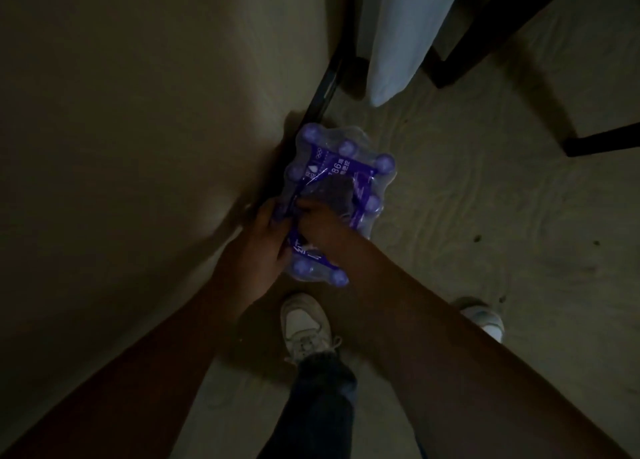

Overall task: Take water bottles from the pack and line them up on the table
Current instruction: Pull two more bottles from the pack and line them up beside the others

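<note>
A shrink-wrapped pack of water bottles with purple caps and purple print stands on the floor below me, in dim light. Its plastic top is torn open in the middle. My left hand grips the pack's near left edge, fingers curled on the purple wrap. My right hand reaches into the torn hole with its fingers hidden inside, so I cannot tell what it holds. The table fills the left of the view, its edge right beside the pack.
A black table leg rises just behind the pack. A white cloth hangs at the top. Dark chair legs stand at the right. My white shoes are on the carpet just short of the pack.
</note>
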`<control>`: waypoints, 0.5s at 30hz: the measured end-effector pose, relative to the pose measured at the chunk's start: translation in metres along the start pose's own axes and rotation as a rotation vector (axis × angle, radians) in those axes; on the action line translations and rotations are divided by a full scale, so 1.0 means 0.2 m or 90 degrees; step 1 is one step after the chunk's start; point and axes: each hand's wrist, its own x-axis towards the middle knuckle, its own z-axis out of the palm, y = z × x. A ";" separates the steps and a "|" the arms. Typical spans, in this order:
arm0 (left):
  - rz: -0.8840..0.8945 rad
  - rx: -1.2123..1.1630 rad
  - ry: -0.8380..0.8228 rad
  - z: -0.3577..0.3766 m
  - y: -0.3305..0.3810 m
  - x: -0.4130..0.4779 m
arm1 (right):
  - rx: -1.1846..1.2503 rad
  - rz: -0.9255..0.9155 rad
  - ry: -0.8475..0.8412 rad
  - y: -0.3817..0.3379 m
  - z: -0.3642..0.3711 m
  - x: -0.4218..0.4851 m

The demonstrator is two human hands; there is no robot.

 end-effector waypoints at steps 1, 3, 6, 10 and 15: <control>-0.010 0.003 -0.004 0.00 0.00 -0.01 | 0.114 0.036 -0.036 0.01 -0.01 0.02; -0.027 0.014 0.001 -0.01 -0.01 -0.01 | 0.281 0.087 -0.134 0.05 -0.02 0.05; -0.027 0.041 0.013 -0.01 -0.02 0.00 | 0.259 0.094 -0.130 0.05 -0.03 0.08; -0.032 0.085 0.045 0.00 0.04 0.03 | 0.129 0.086 0.029 0.02 -0.07 0.07; -0.124 0.083 0.004 0.00 0.10 0.12 | 0.010 0.068 -0.017 0.00 -0.13 0.03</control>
